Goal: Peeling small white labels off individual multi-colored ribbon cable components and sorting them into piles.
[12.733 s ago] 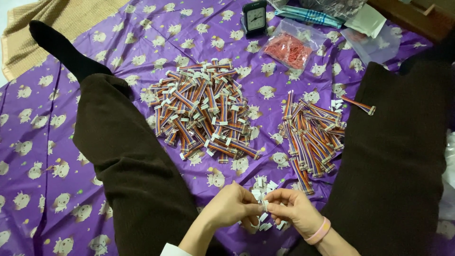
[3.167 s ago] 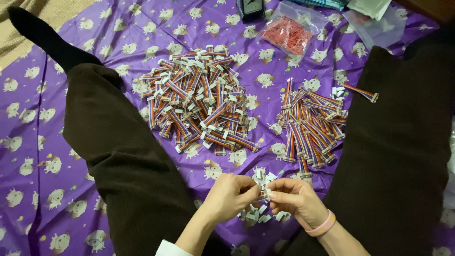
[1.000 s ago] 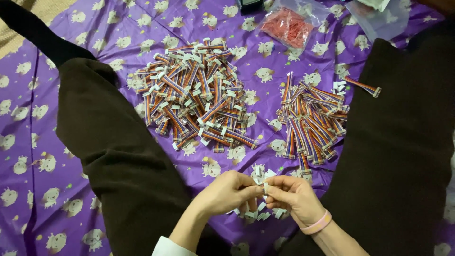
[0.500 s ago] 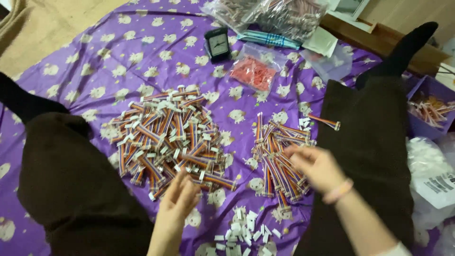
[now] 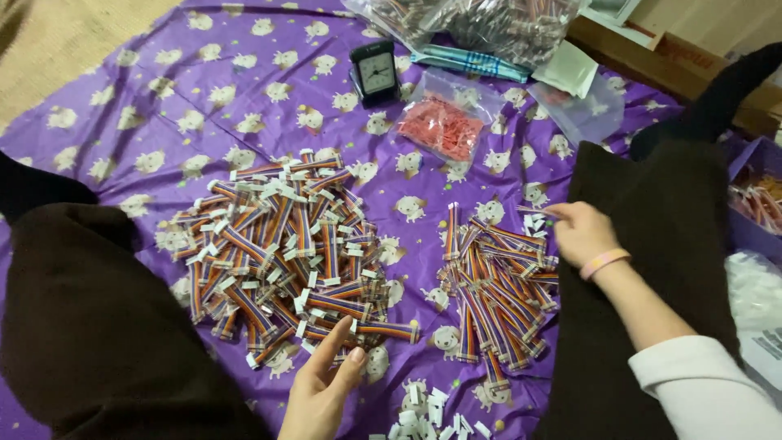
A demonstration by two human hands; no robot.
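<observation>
I sit with legs spread on a purple patterned sheet (image 5: 204,98). My left hand (image 5: 324,389) reaches with fingers apart to the near edge of the large pile of rainbow ribbon cables (image 5: 281,248), touching one cable. My right hand (image 5: 582,232) rests at the far right edge of the smaller cable pile (image 5: 493,285), fingertips at a cable end by my right leg; whether it grips anything I cannot tell. A pink band circles that wrist. A heap of small white connectors (image 5: 428,411) lies between my hands at the bottom.
A small black clock (image 5: 375,73) stands at the back. Beside it lies a clear bag of red parts (image 5: 444,126), with bigger bags of cables (image 5: 489,24) behind. A purple box (image 5: 753,204) with more cables sits far right. My dark-trousered legs flank the piles.
My hands were together over the white connectors a second ago; they have parted. The left went to the big pile, the right to the small pile's far edge. The view tilted up.
</observation>
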